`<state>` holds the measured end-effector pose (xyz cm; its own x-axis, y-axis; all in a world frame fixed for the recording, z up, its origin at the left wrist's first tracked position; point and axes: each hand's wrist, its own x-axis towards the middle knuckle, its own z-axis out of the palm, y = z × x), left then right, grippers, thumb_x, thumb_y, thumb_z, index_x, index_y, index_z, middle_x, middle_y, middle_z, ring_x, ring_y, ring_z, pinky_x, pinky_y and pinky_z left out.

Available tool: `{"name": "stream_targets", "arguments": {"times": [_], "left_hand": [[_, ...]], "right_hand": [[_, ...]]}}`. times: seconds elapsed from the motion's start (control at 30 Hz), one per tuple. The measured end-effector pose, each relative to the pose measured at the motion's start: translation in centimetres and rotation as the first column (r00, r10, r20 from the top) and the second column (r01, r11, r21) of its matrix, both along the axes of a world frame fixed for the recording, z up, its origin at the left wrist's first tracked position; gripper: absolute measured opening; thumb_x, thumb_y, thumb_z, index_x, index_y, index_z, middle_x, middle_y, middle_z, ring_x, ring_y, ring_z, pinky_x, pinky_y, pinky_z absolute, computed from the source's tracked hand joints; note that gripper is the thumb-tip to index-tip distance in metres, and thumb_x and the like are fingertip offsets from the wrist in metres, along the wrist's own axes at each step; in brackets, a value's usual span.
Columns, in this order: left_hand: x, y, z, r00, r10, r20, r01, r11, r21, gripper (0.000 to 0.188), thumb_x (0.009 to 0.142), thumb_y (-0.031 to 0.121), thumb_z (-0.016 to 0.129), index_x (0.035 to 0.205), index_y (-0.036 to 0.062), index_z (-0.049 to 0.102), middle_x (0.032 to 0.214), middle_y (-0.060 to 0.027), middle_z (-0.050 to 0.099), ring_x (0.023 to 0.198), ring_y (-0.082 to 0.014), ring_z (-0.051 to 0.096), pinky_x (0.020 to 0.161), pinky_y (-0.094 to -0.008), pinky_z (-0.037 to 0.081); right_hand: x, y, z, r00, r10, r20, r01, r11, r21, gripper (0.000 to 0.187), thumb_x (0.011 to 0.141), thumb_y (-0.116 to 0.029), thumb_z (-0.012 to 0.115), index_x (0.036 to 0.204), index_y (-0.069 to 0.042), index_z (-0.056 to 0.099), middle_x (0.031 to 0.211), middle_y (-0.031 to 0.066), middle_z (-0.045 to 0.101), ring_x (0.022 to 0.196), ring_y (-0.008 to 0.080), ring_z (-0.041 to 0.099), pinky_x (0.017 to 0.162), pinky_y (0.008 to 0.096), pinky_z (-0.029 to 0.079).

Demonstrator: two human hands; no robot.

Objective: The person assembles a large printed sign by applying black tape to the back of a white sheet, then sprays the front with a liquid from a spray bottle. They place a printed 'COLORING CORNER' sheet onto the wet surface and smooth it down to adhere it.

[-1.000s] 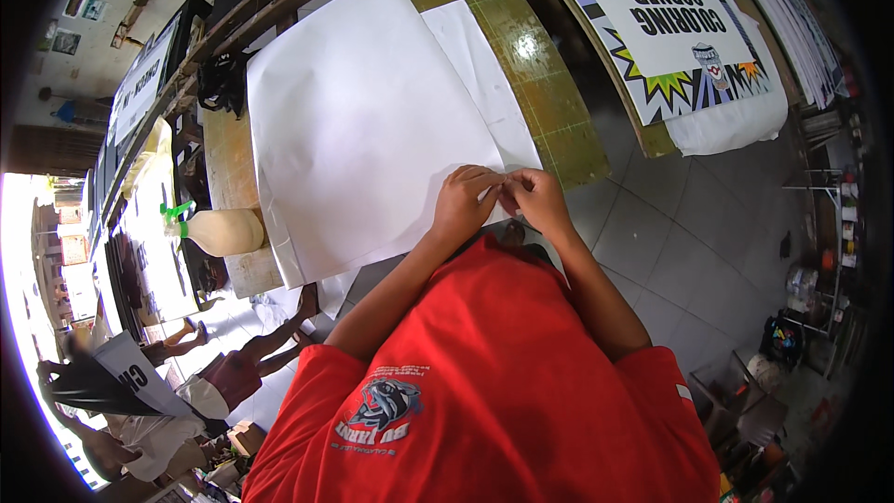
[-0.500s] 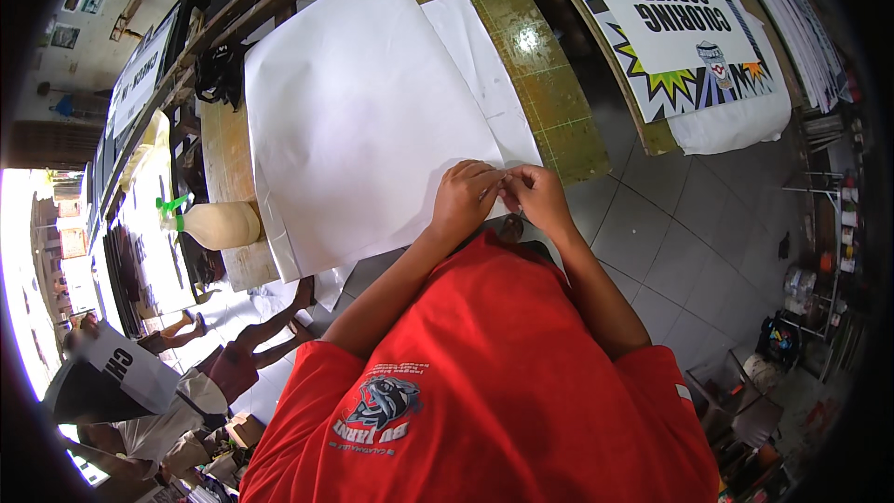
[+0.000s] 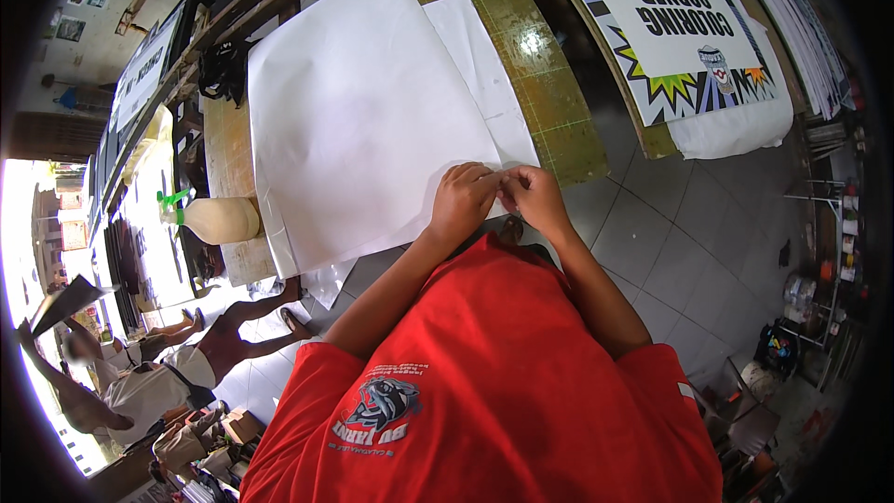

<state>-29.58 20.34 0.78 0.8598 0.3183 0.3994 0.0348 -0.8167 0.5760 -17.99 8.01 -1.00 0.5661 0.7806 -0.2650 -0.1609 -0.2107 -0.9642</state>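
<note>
A large white sheet point(image 3: 363, 102) covers most of the worktable in front of me. Its near right corner lies under my fingers. My left hand point(image 3: 464, 197) rests at that corner, its fingers bent and drawn together on the sheet. Right beside it, my right hand point(image 3: 537, 200) pinches at the same corner, thumb against fingers, and the fingertips of both hands meet. The exact bit between the fingertips is too small to make out. A second white sheet point(image 3: 475, 65) shows from under the large one, along its right side.
A green cutting mat point(image 3: 559, 121) with grid lines lies under the sheets. At the table's left edge is a spray bottle point(image 3: 222, 221) with pale liquid and a green head. Printed boards point(image 3: 666, 28) rest on another table at right. Another person point(image 3: 158, 382) stands lower left.
My hands stay at the sheet's corner with hardly any movement. At lower left, the other person has shifted and raised and turned the dark-backed board they carry.
</note>
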Motion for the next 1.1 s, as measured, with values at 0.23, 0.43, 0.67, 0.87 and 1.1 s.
{"name": "stream_targets", "arguments": {"times": [0.23,0.43,0.67,0.87,1.1], "left_hand": [[0.02,-0.09,0.17,1.0,-0.012,-0.007,0.013,0.997,0.072,0.018,0.079,0.005,0.063,0.096,0.0043,0.07,0.093,-0.0099,0.069,0.091,-0.0296,0.067,0.085,-0.0421,0.051],[0.08,-0.12,-0.2,1.0,-0.011,0.014,0.01,0.997,0.075,0.018,0.079,0.004,0.063,0.095,0.0044,0.07,0.092,-0.0094,0.069,0.09,-0.0287,0.067,0.084,-0.0416,0.051],[0.03,-0.16,-0.4,1.0,0.002,0.027,-0.003,0.999,0.043,0.017,0.079,0.004,0.065,0.095,0.0045,0.07,0.093,-0.0095,0.069,0.089,-0.029,0.067,0.084,-0.0418,0.051],[0.12,-0.07,-0.06,0.999,-0.013,0.034,0.011,0.997,0.072,0.017,0.078,0.005,0.066,0.094,0.005,0.07,0.091,-0.0082,0.069,0.086,-0.0278,0.066,0.082,-0.0409,0.05],[0.14,0.08,0.28,0.999,-0.03,0.015,0.028,0.99,0.137,0.017,0.078,0.002,0.068,0.094,0.0055,0.071,0.087,-0.0061,0.067,0.083,-0.0243,0.065,0.078,-0.0385,0.049]], "right_hand": [[0.14,0.05,0.03,1.0,0.014,-0.011,-0.014,1.0,-0.009,0.016,0.094,-0.008,0.06,0.084,0.003,0.067,0.065,0.003,0.065,0.053,0.0066,0.057,0.05,0.0244,0.044],[0.44,0.11,-0.7,0.999,0.034,0.039,-0.034,0.999,-0.009,0.016,0.092,-0.008,0.061,0.081,0.003,0.065,0.06,0.0029,0.063,0.053,0.007,0.056,0.049,0.0247,0.043],[0.28,0.17,-0.47,0.999,0.002,-0.039,-0.001,1.0,0.007,0.015,0.093,-0.007,0.06,0.085,0.004,0.066,0.063,0.0036,0.063,0.053,0.0071,0.057,0.05,0.0246,0.045],[0.42,0.14,-0.44,1.0,0.022,-0.009,-0.022,1.0,0.008,0.015,0.093,-0.007,0.06,0.085,0.003,0.067,0.064,0.0035,0.064,0.053,0.0069,0.057,0.05,0.0243,0.044],[0.52,0.26,-0.63,0.999,0.041,-0.029,-0.041,0.999,-0.002,0.014,0.09,-0.005,0.06,0.079,0.001,0.065,0.063,0.0024,0.063,0.051,0.0067,0.054,0.048,0.0246,0.042]]}}
